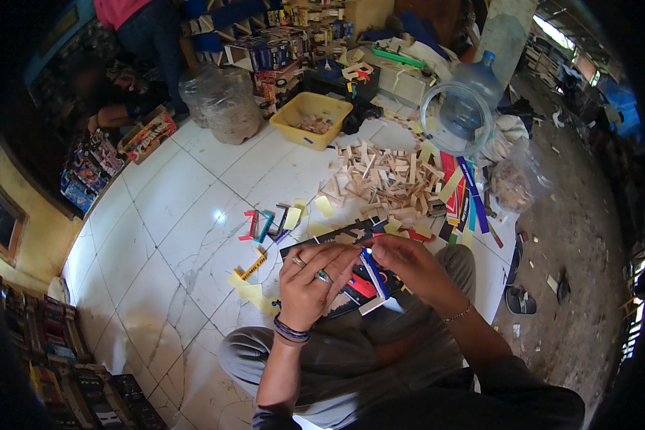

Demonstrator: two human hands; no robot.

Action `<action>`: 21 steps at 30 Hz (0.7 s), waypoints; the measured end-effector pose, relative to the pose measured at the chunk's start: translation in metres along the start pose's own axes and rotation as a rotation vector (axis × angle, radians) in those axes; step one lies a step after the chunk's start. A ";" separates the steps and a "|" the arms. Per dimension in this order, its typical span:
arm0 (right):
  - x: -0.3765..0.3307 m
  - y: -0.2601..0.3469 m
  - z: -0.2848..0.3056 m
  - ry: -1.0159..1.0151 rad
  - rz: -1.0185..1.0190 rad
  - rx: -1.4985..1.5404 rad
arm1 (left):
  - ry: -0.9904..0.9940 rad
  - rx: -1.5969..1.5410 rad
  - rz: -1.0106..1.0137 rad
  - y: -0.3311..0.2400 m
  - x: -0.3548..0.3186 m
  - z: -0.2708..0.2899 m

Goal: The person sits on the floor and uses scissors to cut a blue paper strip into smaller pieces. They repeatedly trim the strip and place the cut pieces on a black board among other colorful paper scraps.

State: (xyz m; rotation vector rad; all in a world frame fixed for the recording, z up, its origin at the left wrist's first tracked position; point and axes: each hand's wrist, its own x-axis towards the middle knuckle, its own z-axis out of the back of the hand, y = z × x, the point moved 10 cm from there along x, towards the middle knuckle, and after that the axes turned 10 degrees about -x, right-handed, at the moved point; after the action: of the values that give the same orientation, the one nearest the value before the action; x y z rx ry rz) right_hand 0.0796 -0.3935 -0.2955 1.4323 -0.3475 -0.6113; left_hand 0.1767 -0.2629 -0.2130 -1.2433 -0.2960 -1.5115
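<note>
Hands pinch blue strip; wooden blocks beyond.

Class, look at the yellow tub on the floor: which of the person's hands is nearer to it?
Left. The left hand lies almost straight below the yellow tub; the right hand is farther right.

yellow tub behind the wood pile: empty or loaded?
Loaded, partly. The yellow tub sits upright on the white floor, a shallow layer of small pale pieces covering its bottom, walls mostly bare above them.

Both hands meet over lap: left hand and right hand pinch blue-white strip. Wooden block pile on tiled floor ahead, yellow tub beyond.
</note>
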 end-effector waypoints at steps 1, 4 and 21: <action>0.001 0.002 0.000 -0.003 -0.006 -0.019 | 0.000 0.013 -0.019 -0.003 0.000 -0.001; 0.001 0.012 -0.004 -0.016 0.024 -0.046 | -0.041 0.066 -0.080 -0.011 0.000 0.002; -0.017 0.031 -0.008 -0.142 0.234 -0.197 | -0.113 0.076 -0.130 -0.012 -0.004 0.012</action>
State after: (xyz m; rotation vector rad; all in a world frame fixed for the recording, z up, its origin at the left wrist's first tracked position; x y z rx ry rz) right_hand 0.0767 -0.3763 -0.2634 1.1432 -0.5439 -0.5405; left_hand 0.1723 -0.2479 -0.2063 -1.2713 -0.5133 -1.5281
